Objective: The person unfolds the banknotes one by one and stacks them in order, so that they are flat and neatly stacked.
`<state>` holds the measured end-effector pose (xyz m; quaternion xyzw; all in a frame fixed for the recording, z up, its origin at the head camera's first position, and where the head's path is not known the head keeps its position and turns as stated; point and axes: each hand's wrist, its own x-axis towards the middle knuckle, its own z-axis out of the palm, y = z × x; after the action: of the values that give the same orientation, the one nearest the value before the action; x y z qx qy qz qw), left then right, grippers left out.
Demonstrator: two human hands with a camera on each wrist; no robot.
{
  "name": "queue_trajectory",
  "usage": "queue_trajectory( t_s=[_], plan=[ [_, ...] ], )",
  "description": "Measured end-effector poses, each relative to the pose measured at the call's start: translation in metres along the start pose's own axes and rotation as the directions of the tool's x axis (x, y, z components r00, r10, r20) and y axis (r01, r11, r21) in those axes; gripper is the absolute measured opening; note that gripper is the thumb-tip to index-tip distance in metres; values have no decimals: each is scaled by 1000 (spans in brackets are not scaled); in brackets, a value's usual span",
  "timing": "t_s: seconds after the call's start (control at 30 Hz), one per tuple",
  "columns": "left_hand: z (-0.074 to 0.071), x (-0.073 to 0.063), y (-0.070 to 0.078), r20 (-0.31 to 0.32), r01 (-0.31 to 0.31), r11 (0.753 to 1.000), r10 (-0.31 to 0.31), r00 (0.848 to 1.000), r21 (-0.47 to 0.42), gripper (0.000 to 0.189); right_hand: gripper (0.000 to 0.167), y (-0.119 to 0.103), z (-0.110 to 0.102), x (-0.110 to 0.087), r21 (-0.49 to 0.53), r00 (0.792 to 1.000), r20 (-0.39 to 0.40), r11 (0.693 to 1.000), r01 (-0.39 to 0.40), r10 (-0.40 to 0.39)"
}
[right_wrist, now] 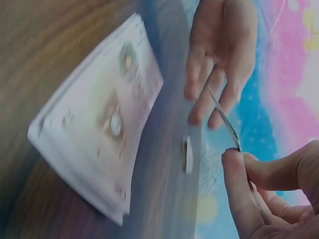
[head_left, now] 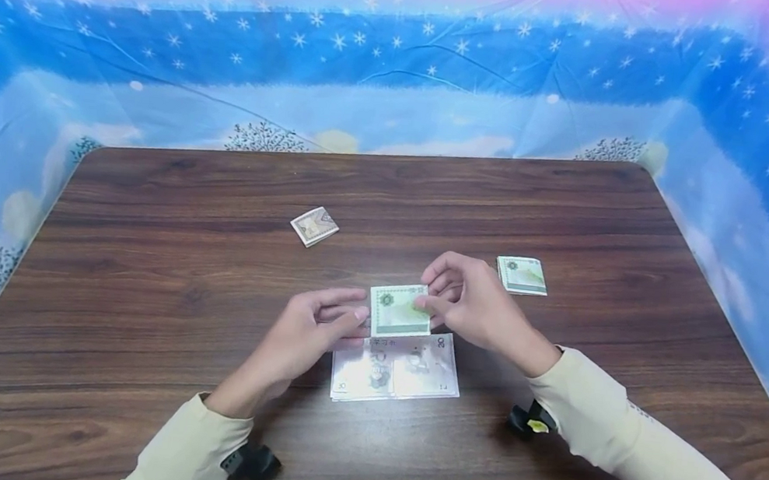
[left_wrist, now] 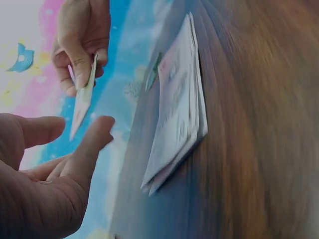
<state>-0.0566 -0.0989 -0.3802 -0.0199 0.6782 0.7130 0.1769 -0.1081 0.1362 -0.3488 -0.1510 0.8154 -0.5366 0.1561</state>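
Observation:
My right hand (head_left: 473,300) pinches a folded green banknote (head_left: 396,313) by its right end, thumb on top. The right wrist view shows this folded note (right_wrist: 227,119) nearly edge-on. At the note's left end is my left hand (head_left: 308,330), its thumb and fingers spread apart; in the left wrist view a gap shows between thumb (left_wrist: 45,130) and forefinger. Below the held note lies a stack of pale pinkish banknotes (head_left: 419,380), slightly uneven at the edges. The stack's far edge is partly covered by the green note in the head view.
Further back on the brown wooden table (head_left: 161,287) lies a small folded brownish note (head_left: 316,225). Another folded green note (head_left: 523,276) lies to the right, just beyond my right hand. A patterned blue and pink cloth (head_left: 390,53) hangs around the table's far and side edges.

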Motion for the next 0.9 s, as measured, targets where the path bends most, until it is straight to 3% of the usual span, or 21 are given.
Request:
queue_trajectory(
  t_s=[0.13,0.4,0.57,0.7,0.9],
  plan=[
    [3,1,1,-15,64,994,-66,998,-92,35,23,-3,6,-3,52,1000,8,999,4,-4],
    [6,-1,7,-61,44,993,-51,997,-108,34,13,5,10,-3,-19,999,-26,999,37,-38],
    [8,-3,7,-21,11,994,-14,1000,-105,38,31,6,16,-5,-36,1000,-12,999,14,-14],
    [11,-3,7,27,-25,994,28,999,-108,39,44,4,23,-9,29,998,36,998,-48,47],
    [13,-3,6,34,-47,993,51,998,-109,35,59,0,31,-14,126,992,88,987,-101,90]
  ],
)
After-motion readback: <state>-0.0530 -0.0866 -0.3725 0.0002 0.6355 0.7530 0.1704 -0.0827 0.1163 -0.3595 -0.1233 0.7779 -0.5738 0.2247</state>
